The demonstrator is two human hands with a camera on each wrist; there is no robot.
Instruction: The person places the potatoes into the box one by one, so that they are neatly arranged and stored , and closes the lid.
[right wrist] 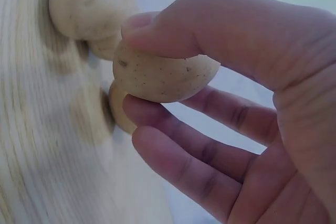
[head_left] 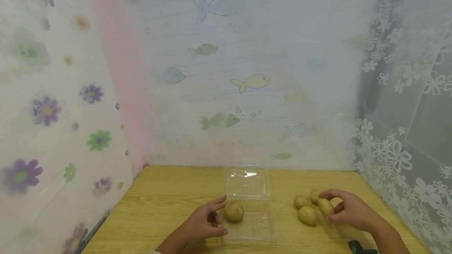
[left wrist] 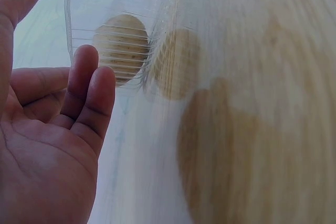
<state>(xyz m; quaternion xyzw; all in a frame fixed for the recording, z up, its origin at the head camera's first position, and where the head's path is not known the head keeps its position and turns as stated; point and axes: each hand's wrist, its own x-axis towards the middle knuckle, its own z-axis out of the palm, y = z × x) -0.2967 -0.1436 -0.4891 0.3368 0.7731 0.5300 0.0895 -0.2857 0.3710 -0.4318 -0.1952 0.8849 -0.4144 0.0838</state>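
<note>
A clear plastic clamshell container (head_left: 259, 226) lies opened out on the table, its lid (head_left: 246, 183) folded back toward the wall. In its base sits one potato (head_left: 234, 211), which shows through the ribbed side in the left wrist view. My left hand (head_left: 203, 220) is at the container's left edge, thumb and fingers spread apart, fingertips right at the rim. On the right, my right hand (head_left: 349, 210) pinches a potato (right wrist: 163, 77) between thumb and fingers. Beside it lie more potatoes: a front one (head_left: 307, 215), a left one (head_left: 301, 201) and a back one (head_left: 315, 196).
The wooden table (head_left: 169, 195) meets a fish-print curtain (head_left: 243, 128) at the back. Flowered sheets hang on the left (head_left: 46, 108) and right (head_left: 399, 156). A dark object (head_left: 356, 247) shows beside the right wrist at the bottom edge.
</note>
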